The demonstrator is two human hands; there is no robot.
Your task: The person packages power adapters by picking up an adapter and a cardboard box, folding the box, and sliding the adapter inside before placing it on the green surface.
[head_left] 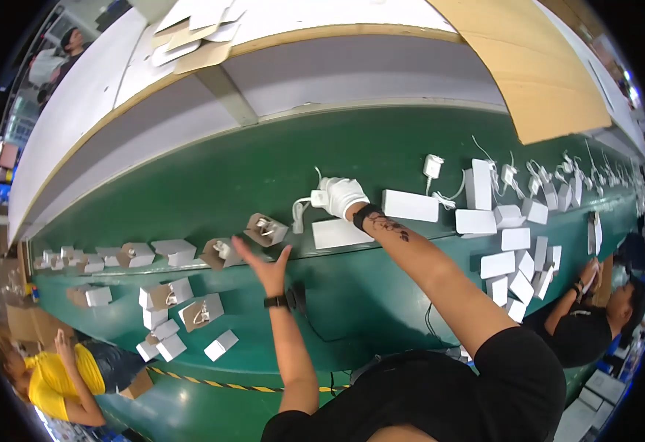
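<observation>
My right hand [344, 196], in a white glove with a black band at the wrist, closes on a white charger [319, 198] over the green bench. The charger's white cable [298, 214] hangs in a loop to its left. Just below, a closed white box [337, 234] lies partly under my wrist. My bare left hand [267, 271] is open, fingers and thumb apart and slightly blurred. Its fingertips are beside an open box [265, 230] with white contents and another open box [219, 253]; whether they touch either box, I cannot tell.
Chargers with cables [510, 175] and white boxes [409, 205] line the bench [381, 140] on the right. More open boxes [175, 251] stand left. A shelf [366, 70] runs behind, with cardboard [536, 74] overhanging. Co-workers sit at right [584, 324] and lower left [64, 379].
</observation>
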